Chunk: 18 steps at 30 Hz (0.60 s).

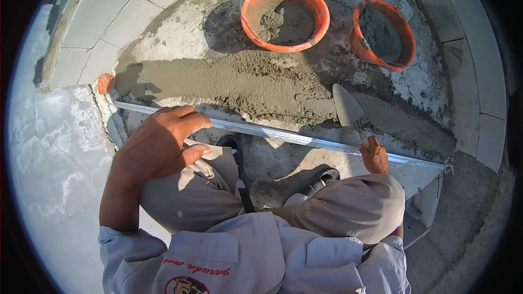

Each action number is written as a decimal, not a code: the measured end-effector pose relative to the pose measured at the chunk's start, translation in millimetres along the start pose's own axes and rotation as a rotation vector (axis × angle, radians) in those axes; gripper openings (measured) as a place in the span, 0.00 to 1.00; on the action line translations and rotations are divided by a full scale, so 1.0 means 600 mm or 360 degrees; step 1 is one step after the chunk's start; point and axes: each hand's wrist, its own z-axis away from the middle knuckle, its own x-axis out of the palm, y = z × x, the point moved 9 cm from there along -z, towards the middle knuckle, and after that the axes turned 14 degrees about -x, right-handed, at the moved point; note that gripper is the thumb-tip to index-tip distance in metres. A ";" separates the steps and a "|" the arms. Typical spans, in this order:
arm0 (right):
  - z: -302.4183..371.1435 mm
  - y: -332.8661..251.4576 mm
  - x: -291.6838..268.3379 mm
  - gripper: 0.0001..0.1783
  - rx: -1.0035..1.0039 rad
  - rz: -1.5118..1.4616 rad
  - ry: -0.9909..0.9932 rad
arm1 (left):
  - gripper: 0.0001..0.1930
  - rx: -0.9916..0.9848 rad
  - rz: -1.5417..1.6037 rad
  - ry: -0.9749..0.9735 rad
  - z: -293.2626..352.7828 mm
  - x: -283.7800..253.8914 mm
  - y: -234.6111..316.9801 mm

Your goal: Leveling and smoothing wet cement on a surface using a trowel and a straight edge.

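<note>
Here, grey mortar (212, 80) (rough-edged) bands the sunlit floor (185, 35).

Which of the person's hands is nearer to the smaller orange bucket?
Right. The right hand, gripping the trowel, is below the smaller orange bucket in the picture; the left hand is farther off, to its lower left.
</note>
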 end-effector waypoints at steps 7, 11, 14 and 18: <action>0.130 0.111 -0.186 0.17 0.0360 -0.0052 0.0358 | 0.23 -0.0020 -0.0150 -0.0100 -0.018 -0.002 0.014; 0.031 -0.028 -0.309 0.20 0.0148 -0.0221 0.0617 | 0.24 0.0004 -0.0067 -0.0111 -0.015 -0.009 0.024; -0.066 -0.119 -0.392 0.20 -0.0021 0.0163 0.0781 | 0.24 0.0059 -0.0047 -0.0125 -0.027 -0.001 0.030; -0.234 -0.118 -0.401 0.15 -0.0053 0.0620 0.0553 | 0.24 0.0056 0.0005 -0.0078 -0.011 -0.009 0.034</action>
